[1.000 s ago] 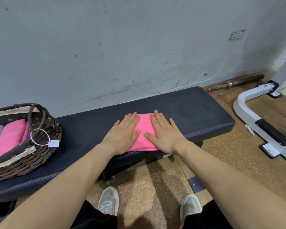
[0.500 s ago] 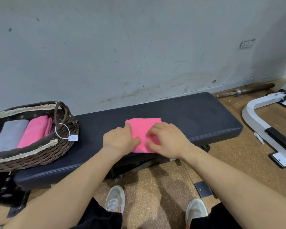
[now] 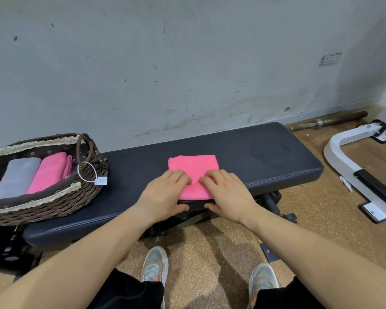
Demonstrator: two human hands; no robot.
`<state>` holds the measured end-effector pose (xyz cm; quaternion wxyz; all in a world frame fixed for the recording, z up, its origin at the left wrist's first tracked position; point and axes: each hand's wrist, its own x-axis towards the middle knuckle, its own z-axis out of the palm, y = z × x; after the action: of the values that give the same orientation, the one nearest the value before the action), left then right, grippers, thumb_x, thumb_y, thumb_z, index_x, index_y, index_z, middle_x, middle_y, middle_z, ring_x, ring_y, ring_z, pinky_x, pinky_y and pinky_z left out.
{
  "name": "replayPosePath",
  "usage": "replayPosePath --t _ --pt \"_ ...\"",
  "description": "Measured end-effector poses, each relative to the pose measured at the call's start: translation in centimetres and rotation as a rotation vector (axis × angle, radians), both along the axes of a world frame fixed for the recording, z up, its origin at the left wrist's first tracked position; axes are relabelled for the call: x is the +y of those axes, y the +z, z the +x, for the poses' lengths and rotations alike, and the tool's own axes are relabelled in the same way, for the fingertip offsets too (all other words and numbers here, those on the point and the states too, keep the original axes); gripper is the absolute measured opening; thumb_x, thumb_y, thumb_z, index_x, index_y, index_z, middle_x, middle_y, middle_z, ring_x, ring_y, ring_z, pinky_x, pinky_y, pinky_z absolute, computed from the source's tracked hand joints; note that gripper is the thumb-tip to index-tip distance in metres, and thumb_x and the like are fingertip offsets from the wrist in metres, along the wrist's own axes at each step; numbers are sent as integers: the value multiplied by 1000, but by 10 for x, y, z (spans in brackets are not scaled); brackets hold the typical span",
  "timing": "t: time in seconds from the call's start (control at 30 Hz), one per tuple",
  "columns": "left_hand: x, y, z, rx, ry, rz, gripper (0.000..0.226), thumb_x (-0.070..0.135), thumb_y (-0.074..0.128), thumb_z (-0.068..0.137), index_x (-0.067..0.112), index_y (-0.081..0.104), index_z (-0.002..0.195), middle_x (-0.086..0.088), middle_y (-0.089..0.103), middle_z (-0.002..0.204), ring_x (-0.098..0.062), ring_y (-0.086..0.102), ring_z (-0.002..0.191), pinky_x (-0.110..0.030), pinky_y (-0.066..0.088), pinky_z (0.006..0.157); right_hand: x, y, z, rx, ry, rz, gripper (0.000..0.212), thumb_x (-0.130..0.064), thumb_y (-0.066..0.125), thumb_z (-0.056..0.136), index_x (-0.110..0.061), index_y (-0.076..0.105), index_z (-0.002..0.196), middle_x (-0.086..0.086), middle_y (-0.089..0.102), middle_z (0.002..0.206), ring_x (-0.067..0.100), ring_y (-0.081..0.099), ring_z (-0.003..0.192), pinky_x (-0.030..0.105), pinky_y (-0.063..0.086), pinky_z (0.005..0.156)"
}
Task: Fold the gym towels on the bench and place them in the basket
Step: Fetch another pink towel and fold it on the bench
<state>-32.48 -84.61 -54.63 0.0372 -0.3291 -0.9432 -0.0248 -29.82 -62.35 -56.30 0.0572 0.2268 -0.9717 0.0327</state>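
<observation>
Neatly folded pink towel, square, flat on bench.

The tabletop is the dark, padded top of a gym bench that runs left to right along the foot of a scuffed grey wall. Two things lie directly on it. A woven wicker basket sits on its left end, with its left side cut off by the edge of the view. A folded pink towel lies flat around the middle, well apart from the basket, with its near edge at the front rim of the padding. The left hand and right hand grip that near edge, fingers curled on top and thumbs at the rim below. The right stretch of the padding shows a faint round mark.
</observation>
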Motion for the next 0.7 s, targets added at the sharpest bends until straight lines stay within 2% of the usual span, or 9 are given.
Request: replayPosePath --t 0.07,0.13,0.2,0.3,0.4,0.53,0.7 --pt "-3 1 2 -19 0 45 56 54 72 77 30 50 123 15 49 128 -11 48 114 -29 49 81 2 0 -2 0 1 -8 64 -44 79 74 -23 54 129 1 55 125 25 54 108 39 45 87" --pt "-5 3 3 2 -27 90 38 47 65 86 30 54 119 15 56 122 -12 53 107 -29 49 78 4 3 -6 -7 16 -43 54 -39 78 78 -24 59 126 -1 59 121 25 56 104 38 44 84" --pt "-6 9 3 11 -20 132 24 40 55 93 29 57 114 13 62 112 -14 58 98 -30 49 76 7 8 -10 -36 39 -99 37 -30 68 85 -25 63 121 -3 64 113 25 59 99 38 45 81" --pt "-7 17 3 -20 26 198 24 43 47 94 29 59 110 9 68 95 -21 62 86 -37 49 73 12 19 -13 -125 36 -231 23 -33 55 87 -28 67 106 -7 69 98 21 62 90 40 50 77" --pt "-6 20 1 -138 115 357 23 47 50 95 30 56 109 9 66 87 -19 60 79 -36 46 71 17 28 -15 -212 -13 -373 12 -33 58 89 -28 64 98 -8 67 88 18 60 83 37 48 72" --pt "-2 17 -6 -238 262 468 25 49 51 97 30 53 114 9 66 94 -18 60 85 -37 47 79 18 30 -23 -243 -115 -443 20 -41 59 94 -30 59 110 -8 69 94 21 62 88 36 47 77" --pt "-5 6 -24 -324 440 654 24 48 56 95 26 56 106 6 64 101 -20 59 96 -38 47 83 17 24 -41 -239 -265 -590 25 -50 59 93 -29 57 106 -8 68 94 19 62 89 37 49 80"
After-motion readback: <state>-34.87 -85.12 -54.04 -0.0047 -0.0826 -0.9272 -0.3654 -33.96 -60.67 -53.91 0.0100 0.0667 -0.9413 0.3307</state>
